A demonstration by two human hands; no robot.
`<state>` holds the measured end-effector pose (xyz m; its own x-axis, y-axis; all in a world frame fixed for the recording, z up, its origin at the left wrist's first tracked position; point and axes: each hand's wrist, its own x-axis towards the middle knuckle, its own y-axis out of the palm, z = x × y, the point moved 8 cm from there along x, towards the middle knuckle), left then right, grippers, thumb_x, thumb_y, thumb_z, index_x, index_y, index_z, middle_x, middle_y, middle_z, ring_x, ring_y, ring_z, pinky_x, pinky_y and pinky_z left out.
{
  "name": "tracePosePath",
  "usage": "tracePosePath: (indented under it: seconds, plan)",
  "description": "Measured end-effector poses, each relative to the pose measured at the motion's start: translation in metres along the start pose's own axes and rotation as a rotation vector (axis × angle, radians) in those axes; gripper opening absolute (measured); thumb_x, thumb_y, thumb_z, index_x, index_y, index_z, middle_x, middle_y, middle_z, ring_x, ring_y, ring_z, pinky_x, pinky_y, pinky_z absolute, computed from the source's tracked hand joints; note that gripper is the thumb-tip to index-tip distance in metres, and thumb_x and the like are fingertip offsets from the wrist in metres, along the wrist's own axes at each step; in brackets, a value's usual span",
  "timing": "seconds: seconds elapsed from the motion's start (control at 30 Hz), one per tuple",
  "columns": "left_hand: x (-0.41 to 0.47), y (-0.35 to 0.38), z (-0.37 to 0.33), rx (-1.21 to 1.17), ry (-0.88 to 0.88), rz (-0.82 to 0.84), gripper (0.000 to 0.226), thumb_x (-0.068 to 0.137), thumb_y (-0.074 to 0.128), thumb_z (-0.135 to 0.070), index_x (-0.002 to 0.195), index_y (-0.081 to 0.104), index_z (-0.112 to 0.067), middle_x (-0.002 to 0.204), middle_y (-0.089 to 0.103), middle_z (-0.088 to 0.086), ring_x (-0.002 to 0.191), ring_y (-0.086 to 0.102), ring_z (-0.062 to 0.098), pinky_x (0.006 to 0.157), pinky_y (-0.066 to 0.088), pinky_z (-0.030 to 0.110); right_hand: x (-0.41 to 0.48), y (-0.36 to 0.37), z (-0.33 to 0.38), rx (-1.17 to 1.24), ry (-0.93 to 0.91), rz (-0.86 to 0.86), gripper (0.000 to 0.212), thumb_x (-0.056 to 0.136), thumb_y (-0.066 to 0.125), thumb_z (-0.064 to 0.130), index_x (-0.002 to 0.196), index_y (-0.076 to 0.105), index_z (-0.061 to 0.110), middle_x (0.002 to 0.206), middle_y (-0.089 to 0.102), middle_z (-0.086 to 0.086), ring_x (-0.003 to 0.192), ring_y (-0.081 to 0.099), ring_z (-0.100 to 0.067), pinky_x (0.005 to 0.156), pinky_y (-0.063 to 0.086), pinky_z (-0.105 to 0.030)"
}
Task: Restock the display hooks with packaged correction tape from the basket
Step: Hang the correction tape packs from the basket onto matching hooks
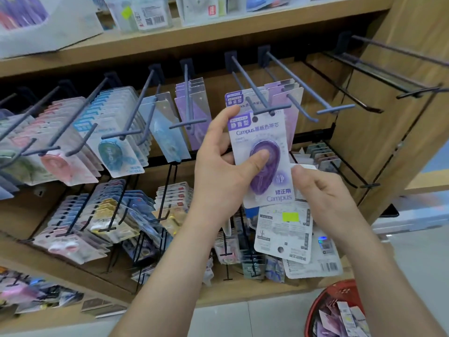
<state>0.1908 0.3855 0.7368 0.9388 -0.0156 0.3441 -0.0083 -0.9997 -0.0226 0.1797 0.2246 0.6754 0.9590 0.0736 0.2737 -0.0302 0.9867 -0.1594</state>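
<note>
1. A correction tape package [264, 156] is held up at the tip of a display hook [252, 91] by the left hand [218, 169].
2. Just below it, further packages [284, 232] are held in the right hand [325, 198].
3. The basket [312, 312] is placed at lower right, below both hands.

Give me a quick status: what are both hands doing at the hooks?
Left grip holds purple Campus correction tape pack at hook tip, hole not yet threaded. Right grip holds spare packs. Nothing blocking.

Bright even indoor light, soft shadows, wide-angle bending at edges, corners blurred
</note>
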Motion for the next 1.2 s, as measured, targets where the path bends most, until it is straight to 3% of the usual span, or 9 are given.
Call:
tracePosePath:
  seconds: [0.07,0.17,0.27,0.47,0.63,0.73,0.87,0.97,1.2]
  plan:
    - [0.0,0.001,0.0,0.052,-0.014,0.009,0.069,0.084,0.074,0.0,0.142,0.043,-0.024,0.118,0.071,-0.001,0.091,0.073,0.011,0.075,0.057,0.025,0.001,0.002,0.002,-0.028,-0.014,0.003,0.065,0.09,0.052,0.061,0.084,0.065,-0.002,0.084,0.057,-0.037,0.065,0.052,-0.03,0.061,0.045,-0.047]
    - [-0.001,0.001,0.001,0.15,-0.017,0.039,0.076,0.087,0.073,-0.008,0.149,0.035,-0.029,0.124,0.067,-0.007,0.096,0.071,0.008,0.082,0.059,0.031,0.002,0.005,-0.003,0.036,0.02,0.007,0.051,0.092,0.055,0.05,0.086,0.068,0.001,0.085,0.061,-0.036,0.071,0.06,-0.047,0.063,0.049,-0.054]
    - [-0.004,0.005,-0.001,0.242,0.002,0.076,0.077,0.088,0.073,-0.015,0.148,0.032,-0.04,0.126,0.065,-0.015,0.105,0.068,0.008,0.092,0.056,0.041,-0.004,0.007,-0.011,0.115,0.093,0.022,0.044,0.095,0.056,0.042,0.088,0.072,0.002,0.086,0.07,-0.026,0.074,0.069,-0.036,0.065,0.055,-0.043]
    - [0.015,0.004,0.004,0.021,-0.156,-0.02,0.022,0.095,0.065,-0.02,0.117,0.061,-0.022,0.102,0.075,0.004,0.1,0.071,0.022,0.092,0.055,0.05,-0.009,0.005,-0.011,0.124,0.159,0.007,0.043,0.087,0.055,0.042,0.088,0.073,0.003,0.087,0.071,-0.025,0.073,0.066,-0.03,0.069,0.052,-0.043]
    - [0.034,0.004,0.01,-0.036,-0.206,-0.085,0.013,0.094,0.066,-0.016,0.104,0.073,-0.014,0.099,0.076,0.008,0.097,0.072,0.026,0.087,0.059,0.046,-0.005,0.004,-0.004,0.114,0.162,-0.002,0.038,0.087,0.055,0.043,0.086,0.074,0.01,0.086,0.071,-0.027,0.081,0.067,-0.048,0.068,0.054,-0.057]
    - [0.031,0.003,0.014,-0.082,-0.18,-0.13,0.013,0.097,0.061,-0.015,0.105,0.07,-0.018,0.103,0.075,0.01,0.101,0.07,0.03,0.091,0.056,0.052,-0.003,0.004,-0.006,0.123,0.179,-0.01,0.033,0.086,0.055,0.043,0.084,0.076,0.018,0.084,0.073,-0.021,0.072,0.069,-0.032,0.067,0.055,-0.046]
    - [0.003,-0.004,0.01,0.093,-0.05,-0.127,0.033,0.091,0.069,-0.018,0.112,0.053,-0.038,0.101,0.072,-0.001,0.086,0.072,0.018,0.078,0.06,0.042,0.006,0.006,-0.006,0.113,0.181,-0.023,0.029,0.094,0.055,0.038,0.081,0.078,0.025,0.081,0.075,-0.012,0.07,0.069,-0.02,0.063,0.055,-0.034]
    - [-0.015,-0.003,0.02,0.118,-0.082,-0.023,0.058,0.085,0.076,-0.013,0.117,0.047,-0.051,0.095,0.075,-0.003,0.076,0.073,0.021,0.071,0.06,0.039,0.014,0.007,-0.009,0.098,0.194,-0.052,0.03,0.098,0.055,0.033,0.083,0.076,0.019,0.083,0.075,-0.015,0.073,0.07,-0.027,0.066,0.057,-0.041]
    - [0.027,-0.018,0.047,0.3,-0.08,-0.238,0.039,0.085,0.076,-0.018,0.121,0.069,-0.03,0.097,0.076,0.001,0.061,0.056,-0.002,0.067,0.048,0.015,0.009,-0.01,-0.028,-0.035,0.248,-0.181,0.027,0.095,0.059,0.008,0.089,0.072,0.031,0.091,0.072,0.004,0.073,0.067,-0.009,0.061,0.051,-0.024]
